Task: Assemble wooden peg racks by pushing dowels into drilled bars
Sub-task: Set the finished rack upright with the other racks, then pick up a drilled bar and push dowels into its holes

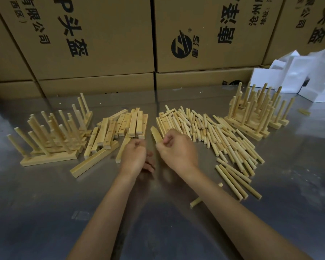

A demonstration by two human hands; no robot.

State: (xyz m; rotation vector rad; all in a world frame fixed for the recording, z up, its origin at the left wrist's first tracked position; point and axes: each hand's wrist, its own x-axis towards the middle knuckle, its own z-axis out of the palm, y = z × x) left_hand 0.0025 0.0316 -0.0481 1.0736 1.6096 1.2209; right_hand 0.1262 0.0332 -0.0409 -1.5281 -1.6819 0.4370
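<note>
Two bare forearms reach forward over a shiny metal bench (45,212). Left hand (134,156) is curled into a loose fist; what it holds, if anything, cannot be told. Right hand (177,150) pinches a short wooden piece (156,135) that pokes up from its fingers. Drilled bars (120,126) lie heaped just beyond the hands, loose dowels (223,139) spread to the right. Finished peg racks (53,139) stand far left, more racks (255,113) far right. Cardboard boxes (101,38) line the back.
</note>
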